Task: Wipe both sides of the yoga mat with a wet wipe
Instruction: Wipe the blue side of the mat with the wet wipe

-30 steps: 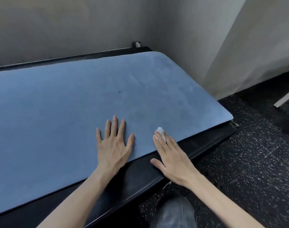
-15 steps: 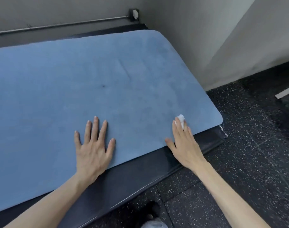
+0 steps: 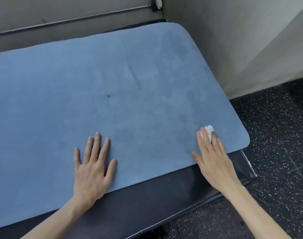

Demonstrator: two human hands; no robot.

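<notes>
A blue yoga mat point(image 3: 123, 87) lies flat on a black padded bench point(image 3: 155, 195), filling most of the view. Darker damp patches mark its right end. My left hand point(image 3: 93, 168) rests flat on the mat near its front edge, fingers spread and straight. My right hand point(image 3: 212, 157) lies flat near the mat's front right corner, pressing a small white wet wipe point(image 3: 209, 131) under its straight fingers; only the wipe's tip shows past the fingertips.
A grey wall with a metal rail point(image 3: 74, 19) runs behind the bench. A light wall panel point(image 3: 250, 49) stands to the right. Black speckled floor point(image 3: 276, 135) lies right of and below the bench.
My right hand has slid the wipe rightward along the mat's front edge toward the right corner. My left hand has stayed flat on the mat. The view has shifted right and down.
</notes>
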